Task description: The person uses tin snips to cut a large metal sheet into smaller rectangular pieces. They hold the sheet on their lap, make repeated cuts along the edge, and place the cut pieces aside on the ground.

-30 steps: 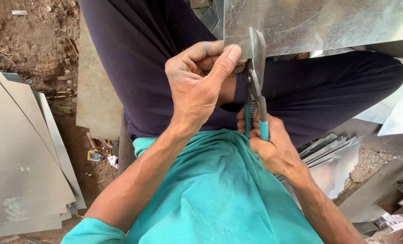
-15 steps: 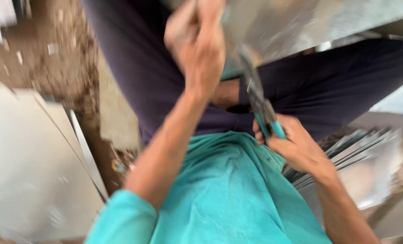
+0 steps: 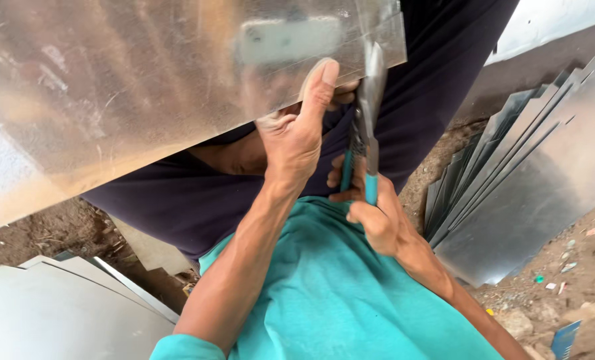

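Observation:
A large shiny metal sheet (image 3: 144, 87) fills the upper left of the head view and rests over my lap. My left hand (image 3: 297, 133) grips its lower edge, thumb pressed up against the face of the sheet. Just to the right, my right hand (image 3: 374, 217) is closed around the teal handles of tin snips (image 3: 364, 143). The snips point upward, and their blades meet the sheet's edge near its right corner. My dark trousers and teal shirt lie beneath both hands.
A stack of cut metal sheets (image 3: 524, 173) leans on the dirt ground at the right. More flat sheets (image 3: 64, 313) lie at the lower left. Small bits of debris (image 3: 564, 267) dot the soil at the right.
The view has swung so the big sheet now covers the upper left. My left hand shifted from pinching near the snips to holding the sheet's lower edge. The snips stay in my right hand.

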